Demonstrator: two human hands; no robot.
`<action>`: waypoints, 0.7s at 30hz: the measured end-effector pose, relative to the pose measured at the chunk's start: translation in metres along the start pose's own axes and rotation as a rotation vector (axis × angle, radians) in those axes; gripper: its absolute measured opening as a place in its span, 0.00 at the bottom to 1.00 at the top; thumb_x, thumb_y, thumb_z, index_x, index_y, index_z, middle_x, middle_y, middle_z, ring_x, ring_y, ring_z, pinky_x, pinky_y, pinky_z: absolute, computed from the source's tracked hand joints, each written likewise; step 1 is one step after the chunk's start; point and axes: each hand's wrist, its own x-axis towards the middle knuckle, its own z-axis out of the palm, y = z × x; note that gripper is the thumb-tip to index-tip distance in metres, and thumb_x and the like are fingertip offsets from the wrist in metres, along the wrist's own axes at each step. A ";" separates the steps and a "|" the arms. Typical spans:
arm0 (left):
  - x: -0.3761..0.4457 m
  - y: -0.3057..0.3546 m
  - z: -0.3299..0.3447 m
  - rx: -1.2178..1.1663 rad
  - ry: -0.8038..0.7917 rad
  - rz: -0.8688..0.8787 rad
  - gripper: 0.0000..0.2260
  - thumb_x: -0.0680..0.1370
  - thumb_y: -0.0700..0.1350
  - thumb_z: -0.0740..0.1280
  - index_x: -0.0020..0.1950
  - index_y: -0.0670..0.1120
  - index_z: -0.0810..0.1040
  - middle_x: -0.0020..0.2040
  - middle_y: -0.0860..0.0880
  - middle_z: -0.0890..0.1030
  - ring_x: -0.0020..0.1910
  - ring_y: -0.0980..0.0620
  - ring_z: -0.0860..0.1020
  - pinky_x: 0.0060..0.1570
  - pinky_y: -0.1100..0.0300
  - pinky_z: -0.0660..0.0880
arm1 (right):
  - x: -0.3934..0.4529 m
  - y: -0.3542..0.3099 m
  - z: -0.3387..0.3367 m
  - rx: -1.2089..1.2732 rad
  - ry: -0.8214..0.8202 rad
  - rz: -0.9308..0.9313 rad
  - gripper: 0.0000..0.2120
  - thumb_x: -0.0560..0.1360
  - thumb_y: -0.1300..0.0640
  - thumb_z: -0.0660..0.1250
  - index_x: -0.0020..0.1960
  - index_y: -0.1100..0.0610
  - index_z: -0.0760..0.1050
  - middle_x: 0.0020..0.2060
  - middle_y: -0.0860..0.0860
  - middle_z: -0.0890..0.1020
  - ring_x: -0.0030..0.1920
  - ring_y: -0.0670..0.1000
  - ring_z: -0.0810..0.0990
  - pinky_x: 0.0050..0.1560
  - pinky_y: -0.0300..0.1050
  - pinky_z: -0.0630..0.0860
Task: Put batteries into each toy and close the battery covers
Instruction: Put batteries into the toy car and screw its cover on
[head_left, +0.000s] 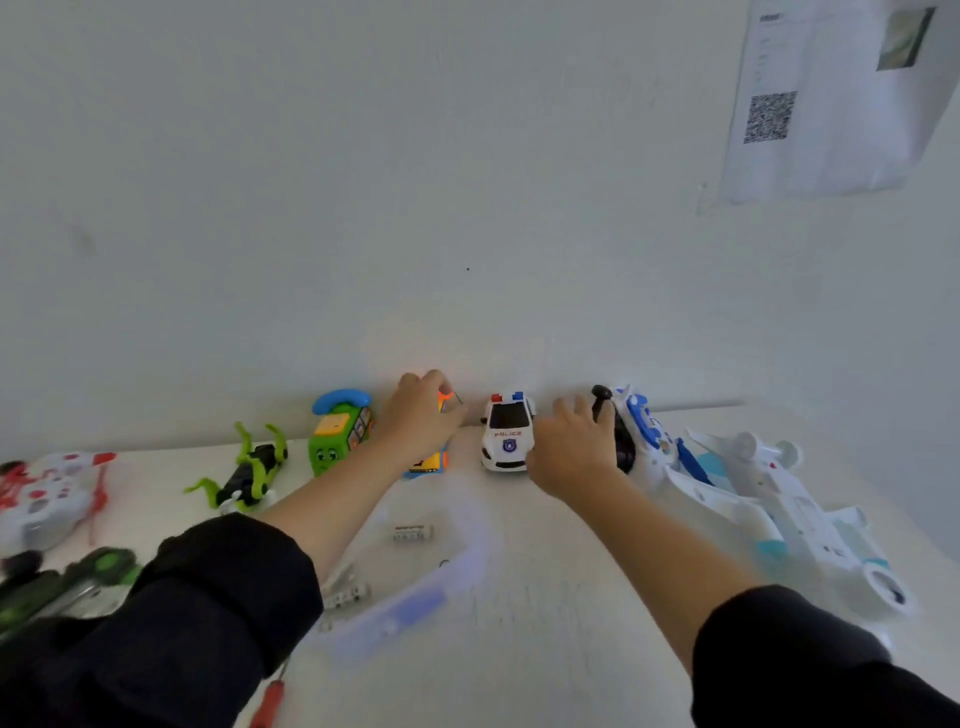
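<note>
1. The police car (508, 435) is taken as the landmark; it stands on the white table (561, 597) close to the wall (467, 208), nose toward the camera.
2. Just left of the police car, an orange and blue toy (430, 461) is covered from above by the left hand (423, 415), whose fingers are curled over its top in a grip.
3. Just right of the police car, the right hand (571, 452) is laid against a white and blue toy with a black wheel (631, 431); whether it is gripped cannot be told, since the fingers are hidden behind the hand.
4. Further right of the police car, a large white and blue toy plane (769, 514) is seen lying on the table.
5. Left of the police car, beyond the left hand, a green toy phone (340, 431), a green and black insect toy (249, 473) and a white and red toy (47, 499) are lined up.
6. In front of the police car, nearer the camera, a battery (413, 532) is seen in a clear tray (467, 566), with more batteries (347, 596) beside the left forearm.
7. A red-handled screwdriver (269, 704) is seen at the bottom edge, well apart from the car.
</note>
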 end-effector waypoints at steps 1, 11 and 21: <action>-0.003 -0.007 -0.010 0.003 0.016 0.003 0.13 0.77 0.48 0.65 0.59 0.45 0.73 0.56 0.44 0.70 0.53 0.46 0.72 0.46 0.59 0.66 | -0.001 -0.008 0.000 0.020 0.013 -0.016 0.15 0.77 0.51 0.59 0.61 0.54 0.71 0.63 0.54 0.70 0.67 0.58 0.63 0.69 0.62 0.53; -0.092 -0.160 -0.135 0.077 0.072 -0.073 0.04 0.75 0.44 0.66 0.48 0.45 0.78 0.49 0.43 0.79 0.48 0.46 0.75 0.43 0.58 0.67 | -0.056 -0.154 0.002 0.272 0.135 -0.128 0.16 0.79 0.48 0.56 0.61 0.54 0.74 0.57 0.51 0.78 0.57 0.54 0.75 0.57 0.47 0.67; -0.149 -0.257 -0.151 0.102 -0.085 0.023 0.15 0.75 0.48 0.69 0.60 0.47 0.74 0.58 0.47 0.74 0.58 0.48 0.73 0.49 0.60 0.66 | -0.141 -0.208 0.060 0.560 0.701 0.338 0.22 0.72 0.47 0.52 0.63 0.55 0.67 0.66 0.60 0.70 0.67 0.61 0.64 0.66 0.64 0.53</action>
